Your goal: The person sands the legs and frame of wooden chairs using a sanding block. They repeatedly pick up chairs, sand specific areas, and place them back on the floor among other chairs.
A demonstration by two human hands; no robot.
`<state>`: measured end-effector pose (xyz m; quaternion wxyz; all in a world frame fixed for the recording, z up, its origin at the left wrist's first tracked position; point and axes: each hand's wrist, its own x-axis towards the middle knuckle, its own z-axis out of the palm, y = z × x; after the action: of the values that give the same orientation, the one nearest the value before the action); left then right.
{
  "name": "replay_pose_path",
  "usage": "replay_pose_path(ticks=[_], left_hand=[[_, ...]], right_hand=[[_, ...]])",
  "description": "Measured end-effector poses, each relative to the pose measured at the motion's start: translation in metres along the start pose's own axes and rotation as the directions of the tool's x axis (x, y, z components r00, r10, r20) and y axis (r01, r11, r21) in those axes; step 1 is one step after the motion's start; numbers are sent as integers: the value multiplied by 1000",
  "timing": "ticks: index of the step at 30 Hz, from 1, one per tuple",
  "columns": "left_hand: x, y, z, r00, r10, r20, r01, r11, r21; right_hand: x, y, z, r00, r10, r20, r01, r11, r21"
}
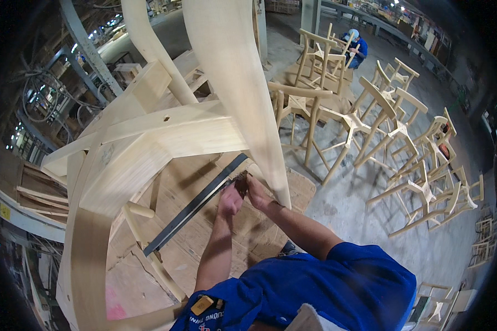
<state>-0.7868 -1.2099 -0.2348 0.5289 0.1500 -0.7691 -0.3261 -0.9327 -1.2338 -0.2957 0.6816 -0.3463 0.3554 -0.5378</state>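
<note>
Overhead, an unfinished wooden chair (149,143) lies overturned, its curved leg (243,94) running lengthwise from the far top down to the near centre. Both hands meet at the leg's lower end: the left hand (230,199) and right hand (257,190) pinch a small dark scraper (241,182) against it. More chairs (392,132) stand right.

The chair frame (149,138) is pale, matt bare wood; the floor (359,204) is rough grey concrete.
</note>
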Motion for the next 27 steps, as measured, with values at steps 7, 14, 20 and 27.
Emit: replay_pose_path(ticks=[7,14,20,27], left_hand=[[1,-17,15,780,-620,80,274,224,-935],[-7,-25,24,709,-704,-31,257,300,-919],[-21,-33,9,786,-618,-11,501,648,-574],[24,20,45,800,-599,-33,202,321,-925]], right_hand=[[-7,-15,2,996,76,52,-82,990,111],[-5,1,6,997,-27,-72,28,999,20],[9,17,6,994,-111,-18,105,974,-202],[-1,8,-21,996,-64,-57,70,992,108]])
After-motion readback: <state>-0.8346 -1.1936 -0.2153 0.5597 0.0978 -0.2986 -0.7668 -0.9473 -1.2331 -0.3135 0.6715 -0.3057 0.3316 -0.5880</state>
